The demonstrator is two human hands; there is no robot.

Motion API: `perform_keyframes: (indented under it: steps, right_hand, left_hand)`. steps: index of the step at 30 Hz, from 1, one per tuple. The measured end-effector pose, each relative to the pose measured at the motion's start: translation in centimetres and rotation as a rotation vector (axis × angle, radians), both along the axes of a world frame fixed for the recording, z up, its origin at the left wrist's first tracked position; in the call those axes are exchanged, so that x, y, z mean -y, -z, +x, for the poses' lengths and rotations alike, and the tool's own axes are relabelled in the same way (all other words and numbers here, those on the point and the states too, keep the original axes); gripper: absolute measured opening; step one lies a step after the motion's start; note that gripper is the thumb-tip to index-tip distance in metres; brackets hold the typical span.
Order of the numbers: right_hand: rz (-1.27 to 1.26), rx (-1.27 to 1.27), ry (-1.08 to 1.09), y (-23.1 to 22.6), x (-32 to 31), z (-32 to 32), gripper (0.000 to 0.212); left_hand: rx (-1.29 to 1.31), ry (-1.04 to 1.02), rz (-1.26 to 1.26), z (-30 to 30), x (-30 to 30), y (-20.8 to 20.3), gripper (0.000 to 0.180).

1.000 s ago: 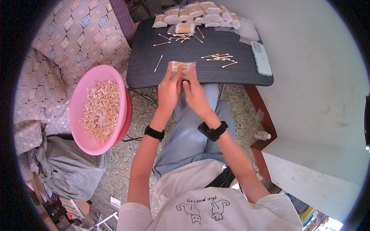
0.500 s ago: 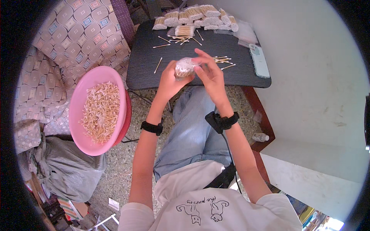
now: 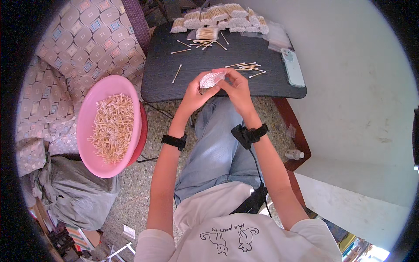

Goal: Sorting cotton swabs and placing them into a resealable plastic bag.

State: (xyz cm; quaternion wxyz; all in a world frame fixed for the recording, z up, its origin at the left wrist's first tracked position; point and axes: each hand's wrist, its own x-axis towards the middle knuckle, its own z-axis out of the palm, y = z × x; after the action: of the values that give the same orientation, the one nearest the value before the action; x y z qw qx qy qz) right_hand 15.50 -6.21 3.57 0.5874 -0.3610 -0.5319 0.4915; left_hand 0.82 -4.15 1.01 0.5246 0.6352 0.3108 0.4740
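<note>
Between my two hands, above the near edge of the black table (image 3: 161,83), is a clear plastic bag of cotton swabs (image 3: 212,79). My left hand (image 3: 195,94) wraps round its left side, thumb underneath. My right hand (image 3: 238,90) grips the bag's right end with thumb and fingers closed on the plastic. White swab tips show through the bag; the sticks are mostly hidden. Just beyond my right hand lie several loose cotton swabs (image 3: 248,67), and a single swab (image 3: 176,74) lies left of my left hand.
Bagged swab bundles (image 3: 218,15) are piled at the table's far edge, with another bundle (image 3: 207,33) and scattered swabs before them. Flat clear bags (image 3: 277,37) and a phone (image 3: 292,67) lie at the right. A pink basin (image 3: 85,131) full of swabs stands left, by a wall on the right.
My right hand's fingers have come down and closed on the bag's end, where they were spread apart before. The bag now looks flatter and more tilted.
</note>
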Motion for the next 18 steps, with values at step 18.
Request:
perform_keyframes:
  steps: [18]
  right_hand:
    - [0.034, 0.079, 0.038, 1.5, -2.4, -1.0, 0.017]
  left_hand:
    - [0.057, -0.150, -0.201, 0.6, -0.8, -0.3, 0.035]
